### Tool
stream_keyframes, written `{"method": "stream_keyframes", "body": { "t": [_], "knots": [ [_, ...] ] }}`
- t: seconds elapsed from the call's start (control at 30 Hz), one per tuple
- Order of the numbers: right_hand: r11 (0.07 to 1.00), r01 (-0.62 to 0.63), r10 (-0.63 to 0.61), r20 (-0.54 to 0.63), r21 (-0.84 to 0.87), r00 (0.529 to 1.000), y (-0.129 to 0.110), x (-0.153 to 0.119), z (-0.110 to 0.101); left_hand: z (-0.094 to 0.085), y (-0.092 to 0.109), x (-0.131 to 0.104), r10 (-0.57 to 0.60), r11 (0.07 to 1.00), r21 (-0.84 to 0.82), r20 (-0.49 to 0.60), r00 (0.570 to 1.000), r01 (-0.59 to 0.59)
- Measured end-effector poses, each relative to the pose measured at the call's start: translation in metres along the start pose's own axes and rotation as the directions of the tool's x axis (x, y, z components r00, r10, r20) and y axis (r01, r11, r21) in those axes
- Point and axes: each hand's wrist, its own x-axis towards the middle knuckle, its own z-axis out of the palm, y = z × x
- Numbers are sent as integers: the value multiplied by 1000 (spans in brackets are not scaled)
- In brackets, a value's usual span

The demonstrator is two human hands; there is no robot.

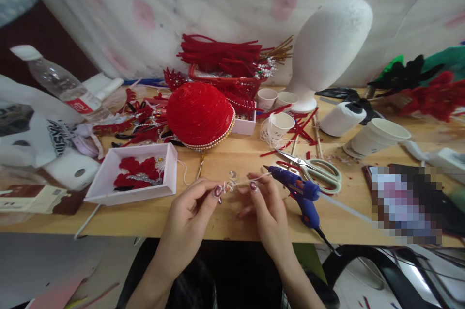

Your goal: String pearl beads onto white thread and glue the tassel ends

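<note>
My left hand [192, 209] pinches one end of a thin white string [238, 183] between thumb and forefinger. Small white bead-like bits cluster on the string by my left fingertips; their exact shape is too small to tell. The other end runs to my right hand [269, 214], whose thumb and fingers close on it. Just behind the string, a small clear curved piece [232, 174] lies on the wooden table [214, 226]. A blue glue gun [300, 190] rests right beside my right hand, and scissors [319, 171] with pale green handles lie behind it.
A red thread-wrapped dome [199, 115] with a beaded rim stands behind my hands. At left is a white box [134, 195] with red pieces; at right, a phone [403, 202]. A white foam head [330, 47], paper cups [378, 137] and a thread spool [339, 119] stand farther back.
</note>
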Motion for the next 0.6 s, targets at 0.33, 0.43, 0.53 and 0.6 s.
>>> {"method": "stream_keyframes", "body": {
  "t": [0.33,0.43,0.53,0.6],
  "knots": [
    [840,336,-260,227,-426,939,-5,-38,-4,1,-3,-7,-182,926,-358,-157,971,115],
    [736,518,-405,329,-436,853,-8,-39,-4,-1,-3,-7,-192,914,-394,-207,959,98],
    [672,608,-504,340,-423,794,-13,-37,-7,0,-4,-10,-241,895,-421,-188,952,144],
    [669,606,-528,299,-429,795,-17,-35,-7,5,-4,-14,-267,881,-432,-119,956,192]
  ]
}}
